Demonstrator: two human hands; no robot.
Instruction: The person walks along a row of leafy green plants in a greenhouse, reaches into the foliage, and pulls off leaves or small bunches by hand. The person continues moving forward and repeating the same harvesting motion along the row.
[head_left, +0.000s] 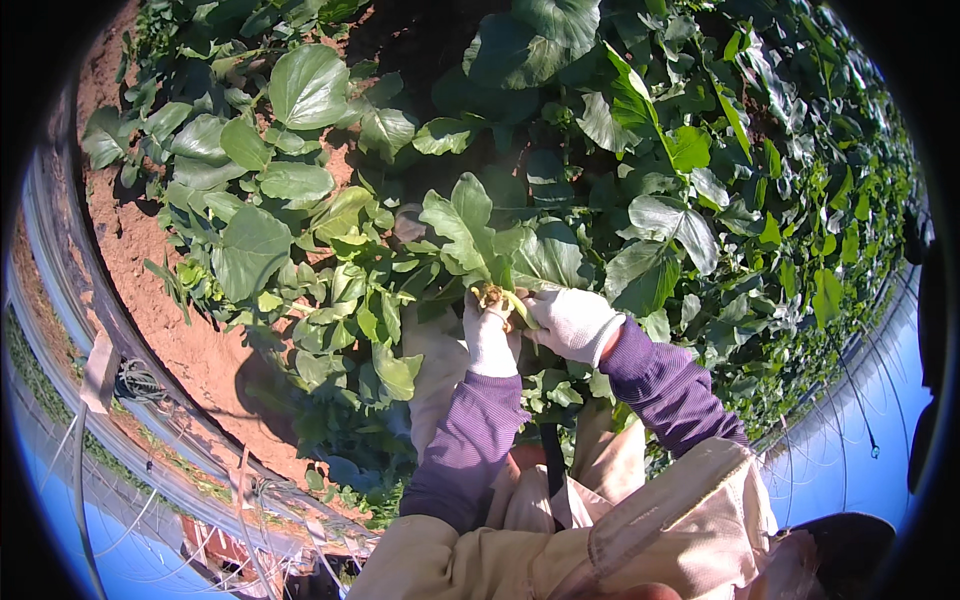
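Both hands wear white knit gloves below purple ribbed sleeves. My left hand (491, 337) is closed around the lower end of a leafy green plant (469, 232), its thumb beside the ragged brownish cut base (490, 294). Close by on the right, my right hand (574, 322) pinches a pale green leaf stalk (520, 309) at that base. The plant's broad, lobed leaves point away from me. Gloves and foliage hide the fingertips and part of the stem.
Dense leafy crop (675, 217) surrounds the hands and spreads far to the right. Reddish bare soil (187, 330) runs along the left. Beyond it are a wooden stake (100, 371), coiled wire (139, 381) and thin hoops. My beige-clothed legs are below the hands.
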